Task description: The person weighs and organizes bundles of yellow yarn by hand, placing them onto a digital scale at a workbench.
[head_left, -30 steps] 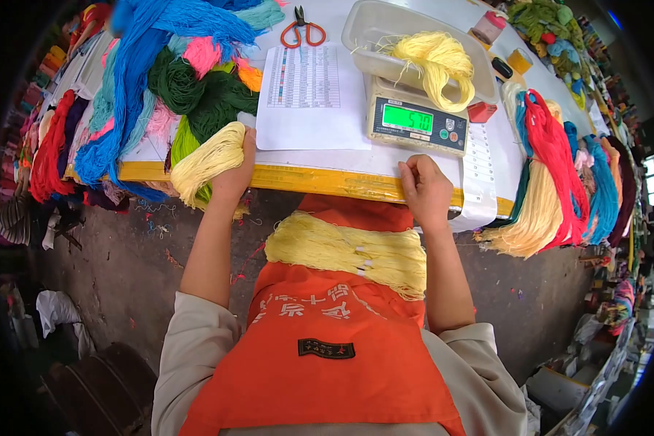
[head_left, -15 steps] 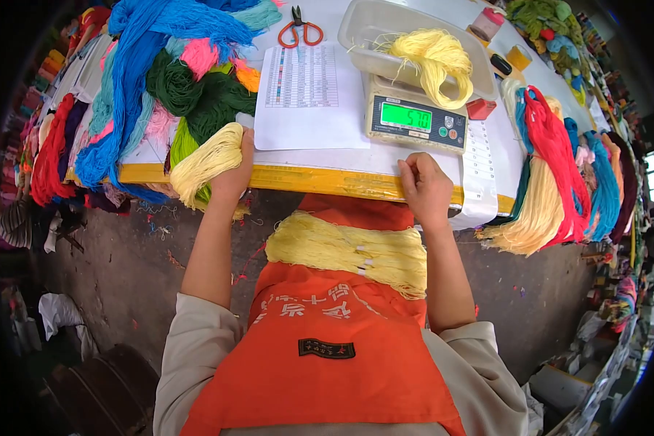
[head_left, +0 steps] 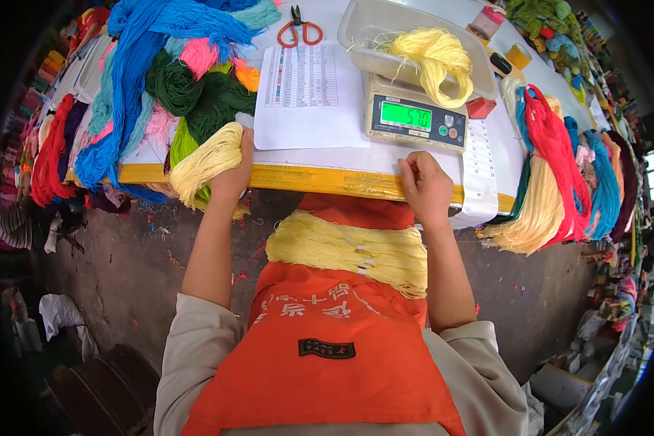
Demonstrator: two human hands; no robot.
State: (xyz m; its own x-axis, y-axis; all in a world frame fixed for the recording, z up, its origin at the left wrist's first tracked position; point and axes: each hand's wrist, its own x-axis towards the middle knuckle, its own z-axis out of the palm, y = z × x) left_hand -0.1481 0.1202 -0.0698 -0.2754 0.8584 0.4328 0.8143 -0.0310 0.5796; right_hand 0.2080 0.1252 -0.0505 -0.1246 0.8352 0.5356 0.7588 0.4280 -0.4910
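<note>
My left hand [head_left: 237, 171] is closed around a pale yellow skein of yarn [head_left: 205, 161], which drapes over it at the table's front edge. My right hand [head_left: 426, 187] rests against the yellow-taped edge with its fingers curled in and nothing visible in them. Beyond it stands a digital scale [head_left: 416, 116] whose green display reads 57.0. On the scale sits a clear plastic tub [head_left: 363, 33] holding a looped bundle of yellow yarn [head_left: 437, 58]. Another yellow skein [head_left: 341, 251] lies across my lap on the orange apron [head_left: 320, 385].
Left of a printed sheet [head_left: 305, 123] lie blue yarn [head_left: 134, 80] and dark green yarn [head_left: 218, 102]. Red-handled scissors [head_left: 299, 30] lie behind the sheet. A label strip [head_left: 478, 171] hangs over the edge. Red skeins [head_left: 552, 152] and cream skeins [head_left: 534, 207] hang at the right.
</note>
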